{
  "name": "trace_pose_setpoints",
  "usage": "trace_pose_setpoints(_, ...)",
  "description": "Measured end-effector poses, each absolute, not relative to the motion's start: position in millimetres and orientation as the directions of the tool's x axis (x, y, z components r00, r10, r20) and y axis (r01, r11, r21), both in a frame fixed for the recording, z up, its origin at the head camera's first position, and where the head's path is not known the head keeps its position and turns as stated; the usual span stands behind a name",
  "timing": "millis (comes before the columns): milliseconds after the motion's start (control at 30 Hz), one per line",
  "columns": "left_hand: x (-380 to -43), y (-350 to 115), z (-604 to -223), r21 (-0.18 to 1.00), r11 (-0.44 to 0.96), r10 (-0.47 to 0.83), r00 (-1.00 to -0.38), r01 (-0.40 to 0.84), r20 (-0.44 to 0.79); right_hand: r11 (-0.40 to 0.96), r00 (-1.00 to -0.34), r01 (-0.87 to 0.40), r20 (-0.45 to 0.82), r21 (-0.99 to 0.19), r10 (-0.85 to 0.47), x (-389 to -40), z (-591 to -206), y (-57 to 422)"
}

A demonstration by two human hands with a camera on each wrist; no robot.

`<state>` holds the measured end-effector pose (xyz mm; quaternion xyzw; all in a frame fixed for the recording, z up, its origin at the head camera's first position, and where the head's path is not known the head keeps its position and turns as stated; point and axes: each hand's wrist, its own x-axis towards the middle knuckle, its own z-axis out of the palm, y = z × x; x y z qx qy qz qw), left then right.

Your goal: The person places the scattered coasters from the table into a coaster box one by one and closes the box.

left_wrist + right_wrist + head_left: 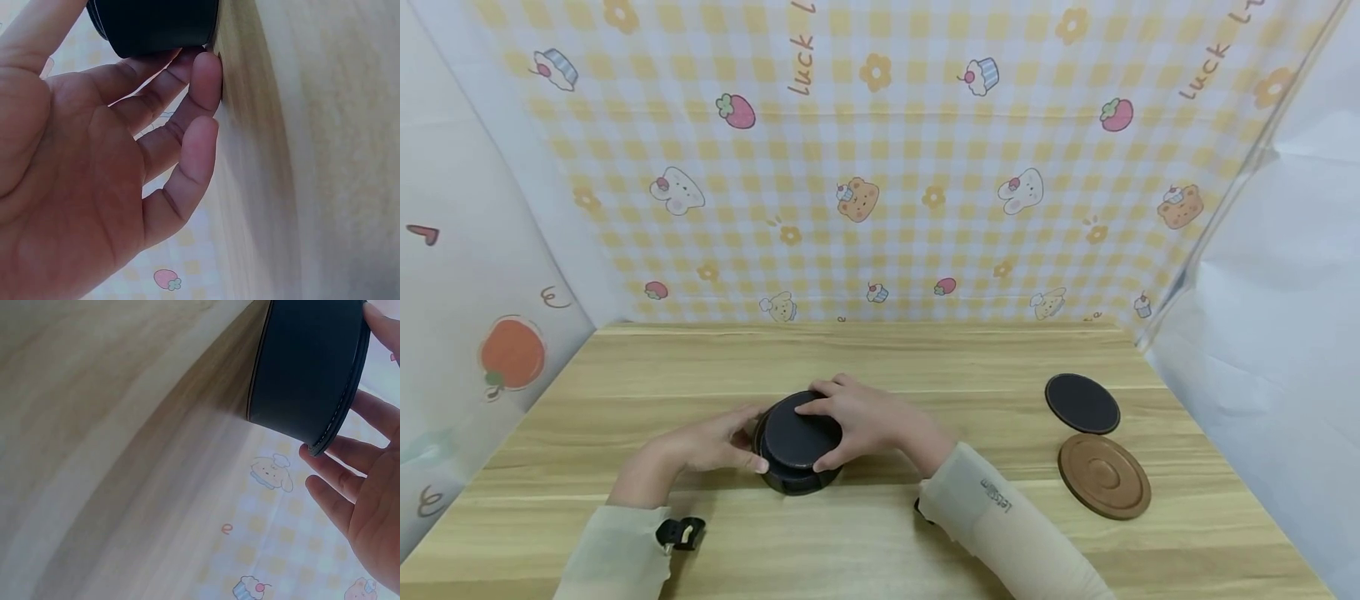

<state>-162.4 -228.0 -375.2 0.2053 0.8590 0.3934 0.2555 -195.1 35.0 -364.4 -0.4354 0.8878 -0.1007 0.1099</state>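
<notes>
A low black round coaster holder (795, 483) stands on the table, and a black round coaster (799, 433) lies at its top, slightly off-centre. My left hand (718, 442) holds the holder's left side, thumb toward the near rim. In the left wrist view its fingers curl beside the holder's dark wall (162, 28), low by the tabletop. From the right, my right hand (863, 421) spans the coaster, with the thumb at its near edge and fingers at the far edge. The right wrist view shows the holder's stitched side (306, 369) with fingertips right at the rim.
At the right of the table lies another black round coaster (1082, 403). Just in front of it is a brown round wooden disc (1105, 476) with ringed grooves. A yellow checked cloth (895, 150) hangs behind the table, with pale sheets at both sides.
</notes>
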Motion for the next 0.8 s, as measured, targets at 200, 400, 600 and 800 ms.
trace_pose_setpoints(200, -164, -228, -376, 0.785, 0.601, 0.564, -0.777, 0.153, -0.281, 0.597, -0.588, -0.756, -0.122, -0.269, -0.800, -195, -365, 30)
trace_pose_setpoints(400, -165, -228, -376, 0.772, 0.615, 0.558, -0.781, 0.163, -0.279, 0.596, -0.584, -0.761, -0.131, -0.255, -0.801, -195, -365, 27)
trace_pose_setpoints(600, -166, -228, -374, 0.774, 0.614, 0.554, -0.782, 0.154, -0.284, 0.598, -0.582, -0.765, -0.141, -0.239, -0.801, -193, -360, 24)
trace_pose_setpoints(800, -164, -228, -375, 0.767, 0.625, 0.543, -0.788, 0.147, -0.291, 0.614, -0.593, -0.761, -0.157, -0.210, -0.789, -189, -361, 24)
